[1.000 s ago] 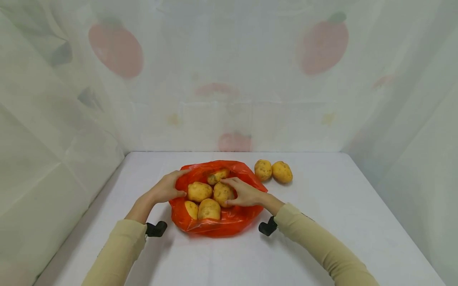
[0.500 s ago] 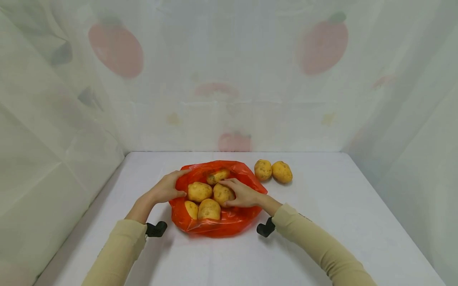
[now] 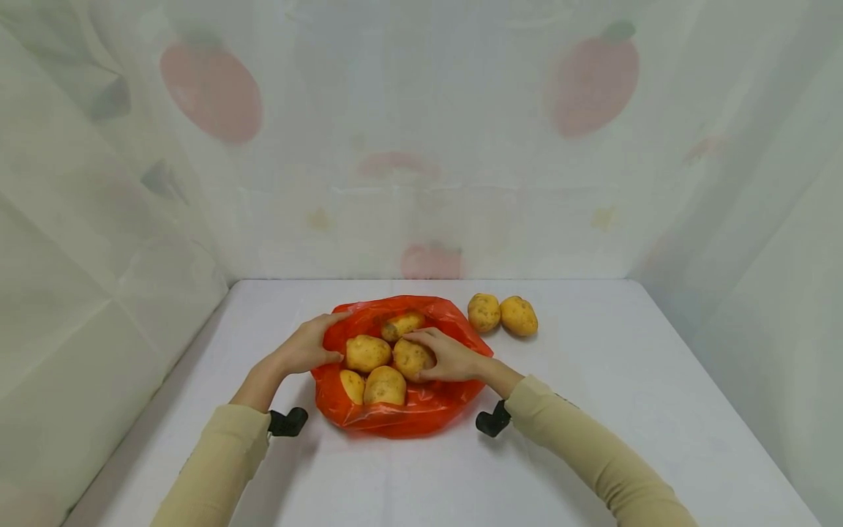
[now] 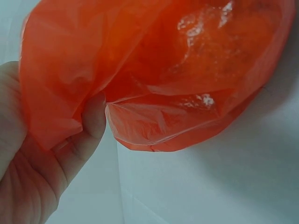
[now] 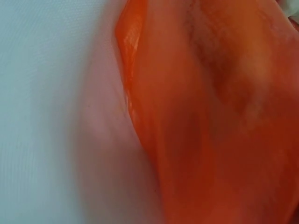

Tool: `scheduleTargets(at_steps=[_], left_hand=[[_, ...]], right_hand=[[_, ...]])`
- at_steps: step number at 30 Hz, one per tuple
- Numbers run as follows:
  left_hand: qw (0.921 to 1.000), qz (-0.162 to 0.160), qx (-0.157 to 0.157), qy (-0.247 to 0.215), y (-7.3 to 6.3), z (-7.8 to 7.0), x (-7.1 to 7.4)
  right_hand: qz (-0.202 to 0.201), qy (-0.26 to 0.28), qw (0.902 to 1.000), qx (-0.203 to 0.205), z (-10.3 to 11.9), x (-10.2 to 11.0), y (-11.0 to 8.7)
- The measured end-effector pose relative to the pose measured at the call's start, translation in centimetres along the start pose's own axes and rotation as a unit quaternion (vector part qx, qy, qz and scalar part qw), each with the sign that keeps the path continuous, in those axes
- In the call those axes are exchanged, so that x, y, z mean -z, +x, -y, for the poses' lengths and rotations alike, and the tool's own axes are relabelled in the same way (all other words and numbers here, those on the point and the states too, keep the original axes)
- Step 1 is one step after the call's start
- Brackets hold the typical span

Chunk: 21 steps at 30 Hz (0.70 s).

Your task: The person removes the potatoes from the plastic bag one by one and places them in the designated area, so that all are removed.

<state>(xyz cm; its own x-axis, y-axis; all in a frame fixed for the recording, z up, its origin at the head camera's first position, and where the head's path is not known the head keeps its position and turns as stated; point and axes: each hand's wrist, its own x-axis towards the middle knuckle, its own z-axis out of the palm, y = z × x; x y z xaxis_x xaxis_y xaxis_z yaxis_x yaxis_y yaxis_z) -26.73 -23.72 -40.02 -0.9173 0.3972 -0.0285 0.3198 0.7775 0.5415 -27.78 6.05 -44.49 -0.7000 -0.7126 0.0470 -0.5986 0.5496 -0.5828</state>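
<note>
Nearest us we see two beige sleeves, the left sleeve (image 3: 214,468) and the right sleeve (image 3: 593,454), with two black wrist pieces, one on the left (image 3: 287,422) and one on the right (image 3: 492,419). Beyond them, on a white counter (image 3: 658,424), lies one red plastic bag (image 3: 408,424), its mouth wide, between our two hands.

Inside we count five potatoes: two at the near side, a left one (image 3: 352,386) and a larger one (image 3: 385,386); two in the middle, a left one (image 3: 367,353) and a right one (image 3: 411,359); and one at the far side (image 3: 404,326).

Our left hand (image 3: 306,350) grips the bag's left rim, the plastic between thumb and fingers. Our right hand (image 3: 451,357) reaches over the right rim and holds the middle right potato, thumb on its near side, fingers on its far side.

Two more potatoes sit outside, far right of the bag, side by side: one left (image 3: 484,312), one right (image 3: 519,316). Farthest off hangs a pale curtain (image 3: 514,227) with faded red fruit shapes.
</note>
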Motion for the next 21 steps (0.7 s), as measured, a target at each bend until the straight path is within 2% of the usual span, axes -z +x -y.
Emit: scheduleTargets(at_steps=[21], left_hand=[[1.0, 0.004, 0.005, 0.003, 0.02, -0.01, 0.12]], right_hand=[[-0.009, 0.009, 0.9996, 0.027, 0.3, 1.01, -0.71]])
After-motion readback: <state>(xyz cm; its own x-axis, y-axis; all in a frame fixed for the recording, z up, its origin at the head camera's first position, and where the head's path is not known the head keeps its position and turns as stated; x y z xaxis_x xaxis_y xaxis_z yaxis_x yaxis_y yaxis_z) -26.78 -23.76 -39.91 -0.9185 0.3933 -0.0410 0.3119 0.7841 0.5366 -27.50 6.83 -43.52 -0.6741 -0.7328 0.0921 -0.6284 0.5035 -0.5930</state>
